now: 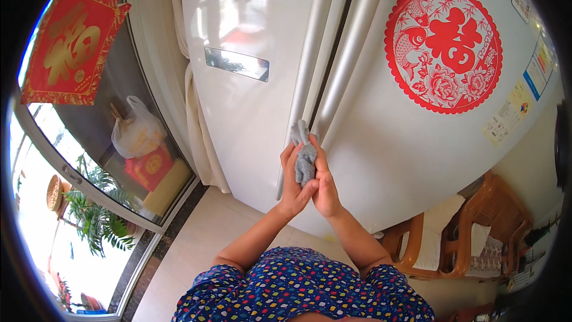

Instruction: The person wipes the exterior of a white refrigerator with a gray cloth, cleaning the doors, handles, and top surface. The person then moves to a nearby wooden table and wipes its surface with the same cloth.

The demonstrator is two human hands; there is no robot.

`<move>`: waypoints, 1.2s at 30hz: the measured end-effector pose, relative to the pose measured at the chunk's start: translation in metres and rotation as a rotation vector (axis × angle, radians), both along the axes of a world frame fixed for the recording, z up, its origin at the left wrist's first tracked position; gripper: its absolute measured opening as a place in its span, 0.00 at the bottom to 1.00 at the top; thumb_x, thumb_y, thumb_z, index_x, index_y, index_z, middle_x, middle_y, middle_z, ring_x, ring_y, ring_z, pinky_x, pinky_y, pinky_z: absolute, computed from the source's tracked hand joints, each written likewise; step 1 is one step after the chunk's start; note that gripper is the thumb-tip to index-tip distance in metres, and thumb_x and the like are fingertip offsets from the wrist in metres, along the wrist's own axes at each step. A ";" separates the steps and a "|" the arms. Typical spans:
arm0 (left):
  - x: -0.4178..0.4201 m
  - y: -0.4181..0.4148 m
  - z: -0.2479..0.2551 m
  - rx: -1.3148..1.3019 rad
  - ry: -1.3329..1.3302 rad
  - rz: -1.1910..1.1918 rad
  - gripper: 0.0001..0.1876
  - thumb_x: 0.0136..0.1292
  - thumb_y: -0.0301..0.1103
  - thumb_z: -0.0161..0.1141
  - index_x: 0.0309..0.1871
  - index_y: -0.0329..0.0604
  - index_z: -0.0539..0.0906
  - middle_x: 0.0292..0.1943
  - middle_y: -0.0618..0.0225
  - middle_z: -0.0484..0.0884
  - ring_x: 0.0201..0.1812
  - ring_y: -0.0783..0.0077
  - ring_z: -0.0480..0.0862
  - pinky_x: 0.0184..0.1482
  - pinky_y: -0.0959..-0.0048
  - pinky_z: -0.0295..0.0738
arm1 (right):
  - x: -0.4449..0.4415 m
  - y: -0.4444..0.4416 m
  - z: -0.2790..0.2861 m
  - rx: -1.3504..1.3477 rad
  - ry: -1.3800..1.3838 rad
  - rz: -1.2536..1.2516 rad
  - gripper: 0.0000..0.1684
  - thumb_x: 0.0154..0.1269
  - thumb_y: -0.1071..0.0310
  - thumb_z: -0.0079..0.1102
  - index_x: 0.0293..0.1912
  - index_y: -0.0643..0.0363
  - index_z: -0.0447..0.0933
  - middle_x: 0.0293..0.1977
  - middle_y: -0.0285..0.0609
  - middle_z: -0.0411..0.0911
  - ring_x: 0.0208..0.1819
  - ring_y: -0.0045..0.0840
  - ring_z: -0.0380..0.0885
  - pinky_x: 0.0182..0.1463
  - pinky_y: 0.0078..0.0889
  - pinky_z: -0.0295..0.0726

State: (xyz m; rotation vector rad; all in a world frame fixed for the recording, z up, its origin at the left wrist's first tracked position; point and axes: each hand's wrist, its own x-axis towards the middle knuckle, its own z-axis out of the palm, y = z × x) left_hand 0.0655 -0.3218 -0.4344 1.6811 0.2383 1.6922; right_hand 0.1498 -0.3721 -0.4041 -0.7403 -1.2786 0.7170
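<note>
A crumpled grey cloth [305,165] is held between my two hands, in front of a large white two-door refrigerator [250,112]. My left hand [293,183] has its fingers around the cloth's left side. On the other side, my right hand [325,183] presses against the cloth, and the two hands meet at the thumbs. The cloth's upper end sticks out over the lower part of the long silver door handles [315,44]. A round red paper decoration [443,48] is on the right door, and a small display panel [237,64] is on the left door.
At the left stands a glass door [147,214] with a red and gold hanging [73,44]; a white plastic bag [139,132], a red box [151,167] and potted plants [98,214] show beyond it. Wooden chairs [467,232] stand at the lower right, beside the refrigerator. A cream curtain [199,143] hangs at its left.
</note>
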 end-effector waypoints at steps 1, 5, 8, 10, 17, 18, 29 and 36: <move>-0.001 0.002 0.003 -0.124 0.027 -0.028 0.28 0.66 0.31 0.65 0.68 0.35 0.72 0.66 0.50 0.67 0.67 0.52 0.68 0.69 0.57 0.63 | 0.000 -0.001 0.009 0.021 -0.067 -0.027 0.51 0.74 0.30 0.37 0.77 0.63 0.52 0.76 0.50 0.48 0.78 0.39 0.47 0.80 0.43 0.43; -0.007 0.038 0.021 -0.236 -0.019 0.207 0.19 0.69 0.17 0.56 0.62 0.35 0.75 0.56 0.59 0.76 0.55 0.65 0.77 0.59 0.69 0.73 | 0.021 -0.013 0.011 0.192 -0.390 -0.419 0.37 0.74 0.47 0.53 0.70 0.62 0.67 0.72 0.52 0.56 0.74 0.42 0.54 0.77 0.45 0.51; 0.002 0.063 0.066 -0.167 0.001 0.287 0.21 0.71 0.20 0.53 0.66 0.34 0.71 0.60 0.55 0.72 0.58 0.60 0.76 0.62 0.65 0.71 | 0.040 -0.013 0.011 0.216 -0.446 -0.637 0.29 0.67 0.69 0.63 0.66 0.61 0.72 0.67 0.50 0.65 0.69 0.40 0.62 0.72 0.44 0.60; 0.021 0.060 0.073 -0.137 0.100 0.241 0.26 0.72 0.27 0.53 0.71 0.31 0.63 0.65 0.46 0.68 0.61 0.50 0.73 0.66 0.58 0.66 | 0.044 -0.001 0.016 0.172 -0.338 -0.621 0.29 0.68 0.68 0.62 0.67 0.60 0.70 0.67 0.49 0.65 0.69 0.39 0.63 0.72 0.43 0.60; 0.040 0.072 0.191 0.342 0.051 0.382 0.28 0.72 0.27 0.54 0.72 0.30 0.61 0.63 0.42 0.66 0.59 0.44 0.71 0.62 0.56 0.68 | 0.047 0.041 0.048 0.208 -0.210 -0.587 0.33 0.74 0.68 0.55 0.73 0.63 0.59 0.71 0.48 0.62 0.72 0.35 0.62 0.75 0.40 0.58; 0.038 0.077 0.205 0.297 0.052 0.305 0.26 0.71 0.26 0.55 0.70 0.31 0.63 0.61 0.45 0.69 0.57 0.44 0.73 0.61 0.56 0.68 | 0.042 0.050 0.057 0.240 -0.165 -0.582 0.32 0.75 0.67 0.55 0.73 0.63 0.59 0.71 0.48 0.62 0.73 0.35 0.62 0.75 0.40 0.58; -0.012 0.179 0.181 0.308 -0.043 0.502 0.29 0.63 0.29 0.64 0.67 0.36 0.72 0.65 0.48 0.70 0.71 0.42 0.63 0.69 0.48 0.61 | 0.001 0.106 0.061 0.337 0.060 -0.871 0.29 0.79 0.65 0.48 0.72 0.64 0.57 0.53 0.43 0.72 0.51 0.23 0.72 0.54 0.29 0.76; -0.012 0.236 0.222 0.925 0.323 0.765 0.35 0.59 0.37 0.66 0.71 0.44 0.71 0.75 0.60 0.66 0.77 0.49 0.60 0.72 0.44 0.57 | 0.002 0.089 0.058 0.398 -0.266 -1.274 0.29 0.73 0.71 0.53 0.70 0.64 0.63 0.66 0.49 0.59 0.67 0.34 0.62 0.71 0.43 0.61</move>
